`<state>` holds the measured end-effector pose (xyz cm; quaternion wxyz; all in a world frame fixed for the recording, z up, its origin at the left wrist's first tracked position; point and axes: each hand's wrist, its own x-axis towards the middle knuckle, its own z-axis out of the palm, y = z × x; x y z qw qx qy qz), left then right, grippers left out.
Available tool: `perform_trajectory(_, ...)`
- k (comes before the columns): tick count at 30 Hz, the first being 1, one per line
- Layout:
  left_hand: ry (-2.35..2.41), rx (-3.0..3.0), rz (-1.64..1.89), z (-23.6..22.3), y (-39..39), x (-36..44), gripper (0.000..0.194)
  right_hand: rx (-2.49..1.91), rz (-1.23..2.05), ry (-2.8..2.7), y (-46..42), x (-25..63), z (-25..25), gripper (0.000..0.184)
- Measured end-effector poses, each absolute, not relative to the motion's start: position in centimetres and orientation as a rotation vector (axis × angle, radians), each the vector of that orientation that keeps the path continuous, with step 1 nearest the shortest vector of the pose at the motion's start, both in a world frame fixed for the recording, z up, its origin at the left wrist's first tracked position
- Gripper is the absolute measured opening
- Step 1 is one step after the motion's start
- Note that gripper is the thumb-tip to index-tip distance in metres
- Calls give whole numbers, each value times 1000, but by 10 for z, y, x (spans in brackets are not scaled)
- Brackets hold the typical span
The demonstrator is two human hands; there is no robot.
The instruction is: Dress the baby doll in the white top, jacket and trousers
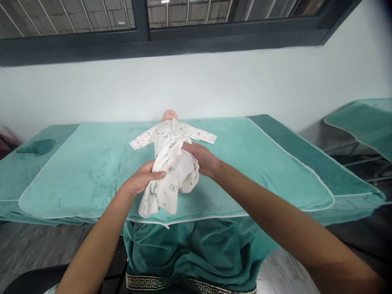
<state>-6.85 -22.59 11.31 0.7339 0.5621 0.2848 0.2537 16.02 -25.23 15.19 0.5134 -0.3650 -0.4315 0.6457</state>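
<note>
A baby doll [169,114] lies on its back on a green bed, head toward the wall. It wears a white long-sleeved top [172,130] with small prints, its sleeves spread to both sides. In front of the doll's lower body is a bunched white baby garment [171,185] with green animal prints; its exact kind does not show. My left hand [145,176] grips its left side, thumb on top. At its upper right, my right hand [203,158] is closed on the cloth, with fingertips partly hidden in the folds. The doll's legs are hidden.
A light green cover [76,171] lies over the bed, its white-piped edge near me. The bed has a face hole [36,147] at the left. Behind stands a white wall [214,85] below a dark window frame [183,38]. Another green-covered bed [367,122] is at the right.
</note>
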Motion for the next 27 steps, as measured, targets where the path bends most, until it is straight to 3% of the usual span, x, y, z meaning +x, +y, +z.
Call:
perform_trajectory(6, 853, 1238, 670, 91, -225, -51, 53, -1105, 1709, -1248, -282, 162, 88, 50)
perform_trajectory(13, 1184, 1760, 492, 77, -224, -34, 34, -1663, 1037, -1267, -290, 159, 9, 32)
perform_trajectory(19, 1099, 2011, 332, 89, -229, -24, 35, -1630, 901, -1222, -280, 155, -6, 21)
perform_trajectory(23, 1171, 2183, 187, 90, -233, -19, 25, -1500, 967, -1143, -279, 154, -10, 21)
perform_trajectory(27, 1054, 2093, 202, 94, -234, -18, 27, -1353, 1030, -1064, -283, 155, -16, 22)
